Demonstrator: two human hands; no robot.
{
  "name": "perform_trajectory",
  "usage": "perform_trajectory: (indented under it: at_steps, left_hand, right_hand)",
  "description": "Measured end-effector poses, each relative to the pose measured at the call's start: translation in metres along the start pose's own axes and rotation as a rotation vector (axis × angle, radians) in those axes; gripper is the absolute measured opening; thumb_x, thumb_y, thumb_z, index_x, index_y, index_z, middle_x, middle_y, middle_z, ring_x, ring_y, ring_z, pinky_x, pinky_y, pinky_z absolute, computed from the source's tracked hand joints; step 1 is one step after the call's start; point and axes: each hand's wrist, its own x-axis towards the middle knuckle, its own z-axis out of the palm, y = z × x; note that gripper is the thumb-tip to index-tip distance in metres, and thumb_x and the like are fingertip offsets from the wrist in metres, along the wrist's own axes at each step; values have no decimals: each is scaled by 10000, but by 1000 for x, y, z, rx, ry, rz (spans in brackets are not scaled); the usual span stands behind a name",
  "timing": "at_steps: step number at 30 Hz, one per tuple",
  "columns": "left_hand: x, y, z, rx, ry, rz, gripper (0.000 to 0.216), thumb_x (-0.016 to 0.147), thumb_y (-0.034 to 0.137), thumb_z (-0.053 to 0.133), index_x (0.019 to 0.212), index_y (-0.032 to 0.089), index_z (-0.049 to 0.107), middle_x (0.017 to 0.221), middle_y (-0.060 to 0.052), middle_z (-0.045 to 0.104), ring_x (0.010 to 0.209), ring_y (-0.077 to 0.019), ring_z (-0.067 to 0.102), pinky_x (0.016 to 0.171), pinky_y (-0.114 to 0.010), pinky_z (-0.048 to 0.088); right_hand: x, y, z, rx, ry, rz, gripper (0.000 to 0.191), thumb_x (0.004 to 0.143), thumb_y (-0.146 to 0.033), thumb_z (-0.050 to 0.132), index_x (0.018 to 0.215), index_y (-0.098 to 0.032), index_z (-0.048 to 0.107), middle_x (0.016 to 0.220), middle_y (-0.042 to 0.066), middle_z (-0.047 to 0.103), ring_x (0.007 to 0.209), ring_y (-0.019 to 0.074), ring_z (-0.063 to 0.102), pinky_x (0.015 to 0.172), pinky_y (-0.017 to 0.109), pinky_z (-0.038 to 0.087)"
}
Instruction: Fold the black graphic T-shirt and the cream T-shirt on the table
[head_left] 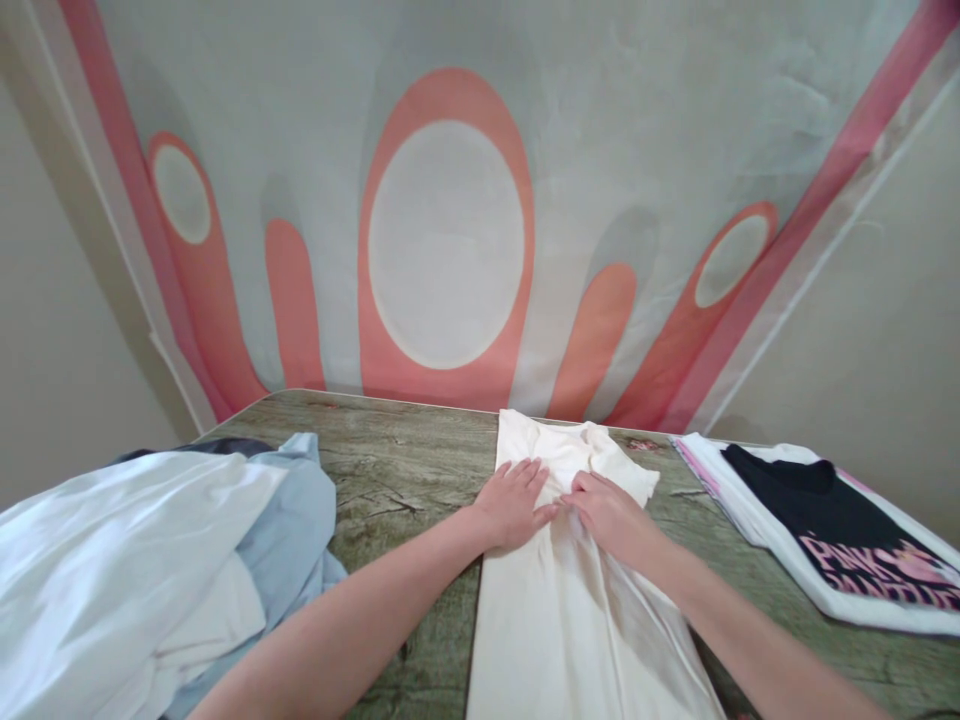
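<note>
A cream short-sleeved shirt (555, 640) lies lengthwise on the wooden-patterned table, its neckline toward the far edge and its left side folded in to a straight line. My left hand (516, 505) rests flat on the shirt near the left shoulder, fingers spread. Just to its right, my right hand (606, 508) is closed, pinching the shirt's fabric below the neckline. Creases run down the cloth from that pinch. The sleeve on the right side sticks out toward the right. The shirt's lower end is out of view.
On the left lies a loose heap of white cloth (112, 560) and light blue cloth (296, 520). To the right is a flat stack of folded shirts (795, 585), with a black printed shirt (840, 520) on top. Behind the table (405, 480) hangs a patterned backdrop (450, 390).
</note>
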Motion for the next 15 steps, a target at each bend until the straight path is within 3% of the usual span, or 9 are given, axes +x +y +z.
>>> perform_trajectory:
  at_steps: [3,6,10,15]
  left_hand:
    - [-1,0,-1,-8,0,-5,633,907,560,132,1378,165,282,1468,-88,228,1346,-234,186,1075,-423,159]
    - [0,0,-1,2,2,0,603,910,539,168,1370,171,299,1459,-85,255,1342,-232,197,1070,-419,171]
    - [0,0,1,29,17,-5,604,910,527,187,1367,149,307,1450,-98,272,1338,-237,203,1067,-413,176]
    - [-1,0,5,25,39,-10,609,914,528,167,1377,151,290,1451,-94,270,1339,-232,202,1074,-404,161]
  right_hand:
    - [2,6,-16,193,-66,7,261,806,-84,442,825,-190,680,817,40,609,770,146,560,723,253,421]
    - [13,17,-25,247,-4,64,270,818,-111,422,874,-173,679,863,56,652,828,161,583,780,273,430]
    - [31,22,-10,166,81,56,332,819,-69,369,994,-126,646,991,96,646,940,173,567,875,301,406]
    - [19,4,11,6,-36,-10,280,796,-64,431,922,-166,659,962,78,654,916,190,574,839,306,401]
